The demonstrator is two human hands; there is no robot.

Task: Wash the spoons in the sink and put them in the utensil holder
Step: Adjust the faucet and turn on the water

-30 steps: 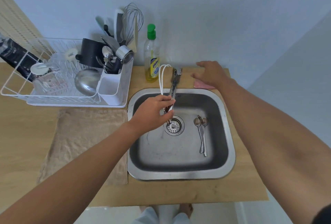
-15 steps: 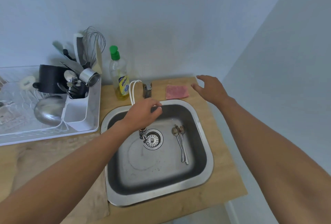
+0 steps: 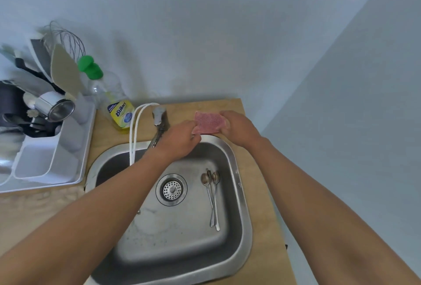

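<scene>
Half a second ago the left hand [image 3: 180, 140] was at the tap and the right hand [image 3: 239, 128] was flat by the cloth; now both hands have come together at the back edge of the sink and hold the cloth between them. The flat pink mesh scrubbing cloth [image 3: 209, 122] sits just past the sink's back rim. The right hand's fingers curl round its right side. The left hand pinches its left edge, though its fingertips are mostly hidden, so that grip looks likely but is hard to see.

The long thin silver metal spoons [image 3: 213, 193] lie together on the floor of the square steel sink [image 3: 241, 205], near its right wall, bowls pointing to the back. The round drain strainer [image 3: 171, 189] is just left of them.

The short silver tap [image 3: 159, 123] stands at the back rim, partly behind the left hand. A thin white hose [image 3: 134, 130] loops beside it into the sink. The clear soap bottle with a green cap and yellow label [image 3: 118, 111] stands at the back of the wooden counter [image 3: 268, 193]. The white plastic utensil holder [image 3: 54, 159] sits at the counter's left edge, with dark tools and a whisk standing in it.
</scene>
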